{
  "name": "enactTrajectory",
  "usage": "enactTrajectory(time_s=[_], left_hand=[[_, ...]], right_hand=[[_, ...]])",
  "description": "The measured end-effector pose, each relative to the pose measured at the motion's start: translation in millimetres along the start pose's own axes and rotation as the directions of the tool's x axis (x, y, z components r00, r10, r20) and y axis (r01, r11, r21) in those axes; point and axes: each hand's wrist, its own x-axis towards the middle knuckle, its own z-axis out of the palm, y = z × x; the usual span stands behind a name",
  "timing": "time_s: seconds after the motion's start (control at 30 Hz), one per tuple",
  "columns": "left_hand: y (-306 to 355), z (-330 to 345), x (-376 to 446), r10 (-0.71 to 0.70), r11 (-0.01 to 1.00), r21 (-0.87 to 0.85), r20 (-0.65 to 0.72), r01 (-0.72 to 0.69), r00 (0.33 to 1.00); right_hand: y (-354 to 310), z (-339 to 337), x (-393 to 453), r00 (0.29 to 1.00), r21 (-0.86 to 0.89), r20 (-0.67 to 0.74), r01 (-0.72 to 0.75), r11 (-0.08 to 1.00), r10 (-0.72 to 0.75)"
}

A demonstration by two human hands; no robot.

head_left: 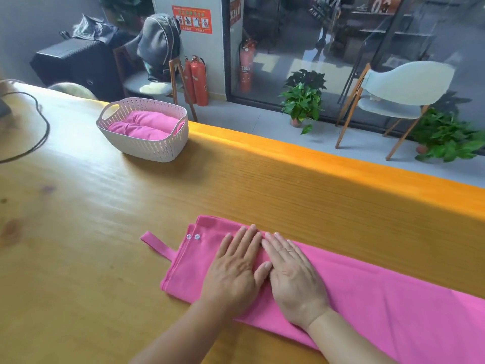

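A long pink towel (388, 298) lies folded lengthwise on the wooden table (105, 232), running from the middle toward the lower right. Its left end has two snap buttons (193, 236) and a pink strap loop (157, 244). My left hand (233, 271) and my right hand (294, 277) lie flat side by side on the towel near that end, fingers straight, pressing it down. At the far left stands a pale woven plastic basket (147, 147) holding rolled pink towels (144, 124).
A black cable (39, 130) curves over the table's far left. The table's far edge (341, 158) runs diagonally. Beyond it are a pale chair (399, 93), potted plants (301, 101), red fire extinguishers (198, 80) and a chair draped with grey clothing (157, 46).
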Motion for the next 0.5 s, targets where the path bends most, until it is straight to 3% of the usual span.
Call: enactTrajectory(time_s=[0.27,0.33,0.4,0.5], left_hand=[[-44.7,-23.0,13.4,-0.248,0.957,0.161,0.026,0.241,0.968],[-26.0,-22.1,11.0,-0.203,0.969,0.134,-0.040,0.206,0.978],[-8.1,-18.7,7.3,-0.083,0.996,0.038,-0.061,0.085,0.995],[-5.4,-6.2,0.0,-0.029,0.999,0.018,0.012,0.028,1.000]], right_hand=[[-6.9,-6.8,2.4,0.990,-0.035,0.140,-0.015,0.999,0.020],[-13.4,-10.4,1.6,0.991,-0.016,0.127,-0.043,0.999,0.045],[-22.0,-7.2,-0.2,0.992,0.025,0.043,-0.119,0.993,0.117],[-34.8,3.5,-7.8,0.986,0.008,0.017,-0.164,0.986,0.164]])
